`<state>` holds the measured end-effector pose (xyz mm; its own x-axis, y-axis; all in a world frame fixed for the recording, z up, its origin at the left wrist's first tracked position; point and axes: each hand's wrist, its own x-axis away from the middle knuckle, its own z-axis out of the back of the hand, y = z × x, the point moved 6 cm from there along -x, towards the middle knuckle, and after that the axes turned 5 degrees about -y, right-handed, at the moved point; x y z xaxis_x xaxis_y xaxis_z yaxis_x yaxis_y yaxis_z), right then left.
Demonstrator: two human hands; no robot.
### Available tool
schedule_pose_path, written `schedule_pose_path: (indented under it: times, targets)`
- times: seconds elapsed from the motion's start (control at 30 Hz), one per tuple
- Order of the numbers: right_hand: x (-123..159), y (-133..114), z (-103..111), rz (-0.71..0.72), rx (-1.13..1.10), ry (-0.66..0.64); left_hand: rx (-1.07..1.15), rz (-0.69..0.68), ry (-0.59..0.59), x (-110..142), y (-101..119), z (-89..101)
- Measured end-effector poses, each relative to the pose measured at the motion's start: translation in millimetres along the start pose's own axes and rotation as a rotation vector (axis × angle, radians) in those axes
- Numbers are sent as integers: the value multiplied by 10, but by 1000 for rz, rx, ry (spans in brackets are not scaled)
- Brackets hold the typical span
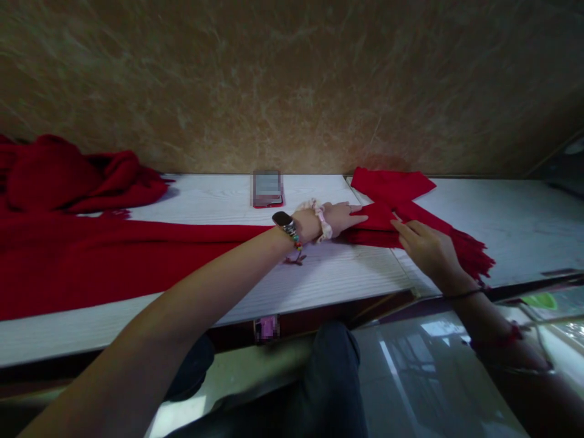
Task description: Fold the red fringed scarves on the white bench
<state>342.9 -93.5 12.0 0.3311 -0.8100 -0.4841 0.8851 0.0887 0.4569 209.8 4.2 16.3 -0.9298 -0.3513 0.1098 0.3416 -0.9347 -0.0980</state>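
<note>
A long red scarf (pixel 104 261) with a fringed end lies along the white wood-grain counter (pixel 292 274), from the left edge of the view to the right of my hands. My left hand (pixel 340 219) rests on its narrow part, palm down with fingers stretched out. Just to the right, the thumb and fingers of my right hand (pixel 426 246) are pinched on the cloth. Beyond that hand, one piece of red cloth (pixel 392 184) angles back toward the wall, and the fringe (pixel 477 252) spreads toward the front edge.
A second red cloth (pixel 68 173) lies bunched at the back left. A phone (pixel 267 188) lies on the counter near the wall. The brown marbled wall (pixel 292 85) rises behind. My knees (pixel 337 359) are below the counter's front edge, above a shiny floor (pixel 401 377).
</note>
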Motion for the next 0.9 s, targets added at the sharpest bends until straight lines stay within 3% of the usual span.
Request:
schedule_pose_path:
  times: [0.1,0.23,0.43,0.6,0.77,0.9]
  targets:
    - [10,-18,-5,-8,11,-5,-57,19,28,-14,31,-11]
    - [30,-46,-53,-12,-32,-72,-5,-6,-33,24,144,-174]
    - [8,-41,-83,-81,-345,-59,131,-46,49,39,96,-370]
    - [-156,-11,-174,-28,-568,-171,161,-60,70,-3,62,-347]
    - [-488,286,-255,-344,-583,-132,148,-119,28,-2,107,-276]
    - [-633,360,-552,-602,-726,-309,126,-81,50,29,109,-274]
